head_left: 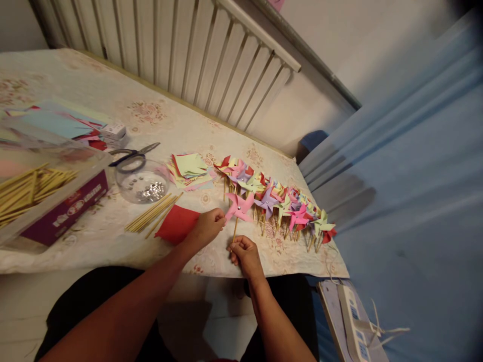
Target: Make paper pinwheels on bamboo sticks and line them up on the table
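Note:
My right hand (pixel 245 255) is closed round the lower end of a thin wooden stick (pixel 235 230). On top of that stick sits a pink paper pinwheel (pixel 239 206) with a shiny pin at its centre. My left hand (pixel 208 226) pinches the pinwheel's left blade between fingers and thumb. A red paper square (pixel 175 223) lies flat on the table just left of my left hand. To the right of the pinwheel, a row of several finished pinwheels (pixel 281 201) in pink, purple, green and red lies along the table.
A glass bowl of shiny pins (pixel 145 186) sits beside scissors (pixel 133 153). Loose wooden sticks (pixel 153 213) lie near it. A box of sticks (pixel 41 193) is at the left. Cut paper squares (pixel 190 168) are stacked behind. A power strip (pixel 349 309) lies lower right.

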A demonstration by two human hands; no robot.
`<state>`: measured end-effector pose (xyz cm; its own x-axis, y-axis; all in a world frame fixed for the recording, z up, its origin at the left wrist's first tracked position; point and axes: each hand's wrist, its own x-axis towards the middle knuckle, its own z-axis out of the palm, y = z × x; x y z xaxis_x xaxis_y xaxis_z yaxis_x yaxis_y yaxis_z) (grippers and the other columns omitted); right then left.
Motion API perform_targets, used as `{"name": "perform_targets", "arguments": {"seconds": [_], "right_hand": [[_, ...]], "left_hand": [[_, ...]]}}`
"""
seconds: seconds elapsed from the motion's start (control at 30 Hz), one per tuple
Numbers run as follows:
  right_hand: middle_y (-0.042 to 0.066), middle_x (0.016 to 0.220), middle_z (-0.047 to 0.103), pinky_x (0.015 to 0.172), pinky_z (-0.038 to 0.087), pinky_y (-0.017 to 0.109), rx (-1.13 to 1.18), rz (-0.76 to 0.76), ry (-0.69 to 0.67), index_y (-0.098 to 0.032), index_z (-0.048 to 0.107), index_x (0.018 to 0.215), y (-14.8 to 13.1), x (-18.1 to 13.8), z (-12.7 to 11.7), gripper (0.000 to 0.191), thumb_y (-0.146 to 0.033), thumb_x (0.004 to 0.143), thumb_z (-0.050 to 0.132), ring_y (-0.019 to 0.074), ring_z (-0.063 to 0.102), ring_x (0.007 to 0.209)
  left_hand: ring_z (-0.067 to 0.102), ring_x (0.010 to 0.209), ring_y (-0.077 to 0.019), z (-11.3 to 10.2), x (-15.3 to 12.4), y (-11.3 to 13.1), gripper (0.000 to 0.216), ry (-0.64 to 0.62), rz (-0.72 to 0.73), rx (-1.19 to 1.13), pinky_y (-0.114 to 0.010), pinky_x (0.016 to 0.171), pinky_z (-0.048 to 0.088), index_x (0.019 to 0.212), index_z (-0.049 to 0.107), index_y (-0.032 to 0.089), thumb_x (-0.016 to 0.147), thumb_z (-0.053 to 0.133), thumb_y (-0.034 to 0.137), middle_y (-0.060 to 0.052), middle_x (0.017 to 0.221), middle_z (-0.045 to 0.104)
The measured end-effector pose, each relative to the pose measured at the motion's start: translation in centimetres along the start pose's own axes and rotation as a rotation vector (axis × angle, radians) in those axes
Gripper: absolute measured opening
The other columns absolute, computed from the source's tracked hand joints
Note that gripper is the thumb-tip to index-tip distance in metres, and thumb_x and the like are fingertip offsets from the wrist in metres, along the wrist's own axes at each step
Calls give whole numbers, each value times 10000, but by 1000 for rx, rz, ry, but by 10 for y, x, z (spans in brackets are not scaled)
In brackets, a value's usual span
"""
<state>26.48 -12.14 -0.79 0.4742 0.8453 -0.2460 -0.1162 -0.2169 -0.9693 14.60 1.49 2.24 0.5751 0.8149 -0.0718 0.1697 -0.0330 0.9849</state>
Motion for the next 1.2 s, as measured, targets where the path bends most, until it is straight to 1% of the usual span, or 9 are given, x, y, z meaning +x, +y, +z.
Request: {"name": "perform_targets", "arguments": {"seconds": [0.2,0.33,0.47,0.53,0.6,0.73,0.87,0.97,1.2], "right_hand": [[-21,634,669,342,326,160,-1,-17,-4,-181,616,792,1,-1,0,189,-310,689,708,55,464,376],[-25,644,669,350,333,162,-17,-20,-9,-177,622,801,0,-1,0,178,-302,699,696,50,459,377],[-29,633,668,348,331,160,-11,-15,-9,-181,613,792,0,-1,0,177,-302,693,694,50,455,372],[-30,631,671,344,328,160,-6,-13,-2,-184,607,787,1,-1,0,184,-307,686,700,51,453,369],[-28,629,672,340,327,159,-8,-12,0,-183,608,786,2,0,0,193,-314,682,704,52,454,368],[-25,625,670,336,326,162,-18,-11,-4,-180,618,784,1,0,0,188,-313,681,702,54,458,369],[-26,625,665,337,323,163,-12,-4,-9,-181,620,773,0,0,0,178,-304,678,707,55,463,374],[-27,624,663,337,323,162,2,-3,-11,-182,618,774,0,-1,0,188,-307,671,715,56,463,372],[-22,626,665,338,327,159,-3,-2,-7,-179,619,776,0,-1,0,182,-306,679,705,55,467,375]], "left_hand": [[547,575,-136,16,-3,-10,109,-107,-33,-146,-240,561,383,641,516,210,697,550,297,25,589,571],[538,569,-139,23,-5,-15,136,-132,-8,-106,-241,550,381,626,528,207,705,550,317,27,572,556],[570,605,-147,18,-2,-16,102,-133,15,-61,-248,580,415,694,584,194,694,602,295,16,625,589],[595,635,-155,11,2,-14,182,-91,-25,-93,-254,600,443,841,632,182,681,631,269,5,690,621],[617,674,-162,3,5,-10,322,2,-44,-123,-264,639,470,1009,634,172,693,624,233,-10,759,649],[648,932,-187,-10,8,1,429,173,80,-100,-288,837,493,1185,613,188,757,586,196,-77,1080,694],[609,1114,-208,-14,5,8,477,197,185,-32,-320,966,461,1281,589,204,808,534,175,-89,1295,636],[618,1108,-214,-13,4,8,475,178,198,13,-338,994,452,1279,604,203,812,528,160,-88,1259,660],[650,1014,-214,-7,6,-3,414,145,189,-35,-308,897,492,1192,655,212,787,568,192,-74,1109,713]]}}
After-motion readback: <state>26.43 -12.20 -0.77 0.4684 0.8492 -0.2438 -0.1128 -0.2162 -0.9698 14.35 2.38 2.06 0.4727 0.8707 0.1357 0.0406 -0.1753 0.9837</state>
